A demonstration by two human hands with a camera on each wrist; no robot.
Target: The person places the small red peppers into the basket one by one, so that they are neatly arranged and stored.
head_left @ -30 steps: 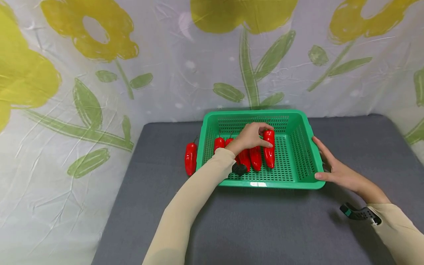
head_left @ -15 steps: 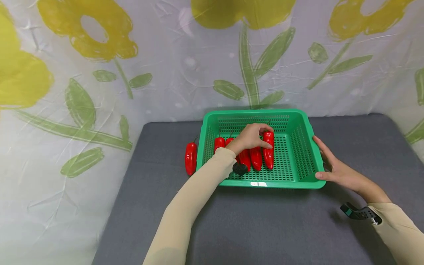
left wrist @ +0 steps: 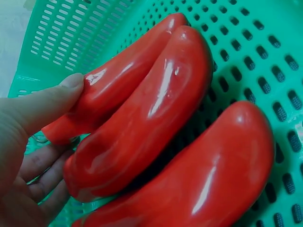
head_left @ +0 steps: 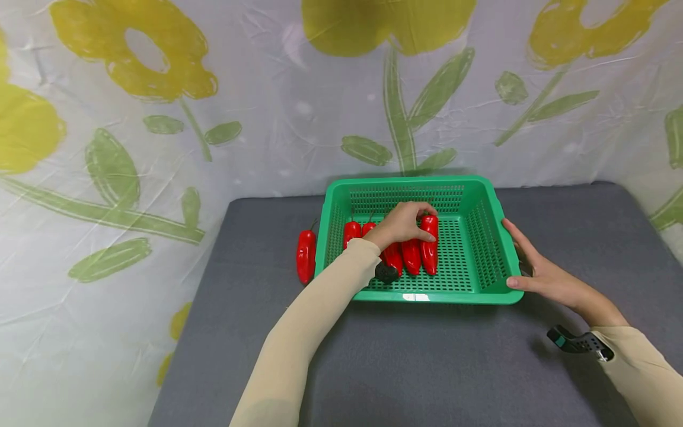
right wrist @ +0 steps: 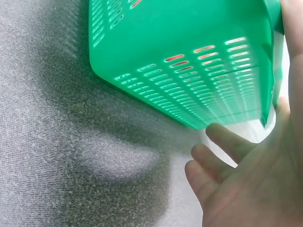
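My left hand [head_left: 397,226] reaches into a green plastic basket [head_left: 464,298] and pinches the stem end of the rightmost red chili pepper [head_left: 430,255]. In the left wrist view the thumb lies on that glossy pepper [left wrist: 125,64], with the other fingers below it. A second pepper [left wrist: 147,116] lies right against it, and a third [left wrist: 213,170] is slightly apart. Several peppers sit side by side in the basket's left half, partly hidden by my left wrist. My right hand [head_left: 544,270] touches the basket's right rim, its thumb and fingers extended and spread.
One more red pepper [head_left: 306,257] lies on the grey table [head_left: 416,362], just outside the basket's left wall. Behind the table hangs a white cloth [head_left: 299,118] printed with yellow flowers. The basket's perforated wall [right wrist: 184,80] fills much of the right wrist view.
My left hand has lowered the rightmost pepper and shifted it slightly left, nearer its neighbour; its tilt has straightened. The right hand has stayed at the basket rim.
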